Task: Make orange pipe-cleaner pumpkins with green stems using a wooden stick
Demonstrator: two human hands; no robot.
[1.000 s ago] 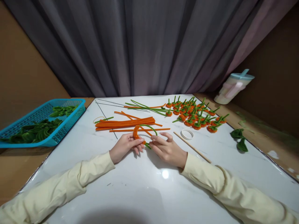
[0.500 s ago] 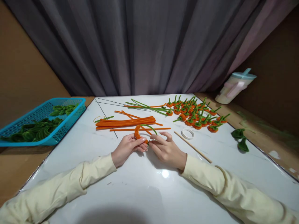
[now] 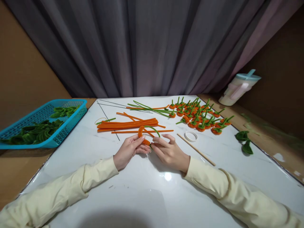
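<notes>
Between my hands a green pipe cleaner [image 3: 154, 128] arches in a loop, with an orange pipe-cleaner coil [image 3: 140, 130] wound along its left part. My left hand [image 3: 128, 149] pinches this coil between thumb and fingers, and some of its orange turns show below the thumb. Opposite it, my right hand [image 3: 172, 155] has thumb and index finger closed at the green end by the coil's lower tip. Its other fingers are bent, one near the arch. Just beyond the hands lies a bundle of orange pipe cleaners [image 3: 128, 124].
Several small orange pumpkins with green stems [image 3: 200, 127] stand at the back right. Nearby are a white tape ring [image 3: 191, 136], a wooden stick [image 3: 197, 150] and green leaves [image 3: 247, 148]. A blue basket [image 3: 53, 143] holds green pieces at left. A tumbler [image 3: 238, 89] stands back right.
My left thumb has shifted up along the coil, and more of the orange lower part shows beneath it. My right hand stays almost in place.
</notes>
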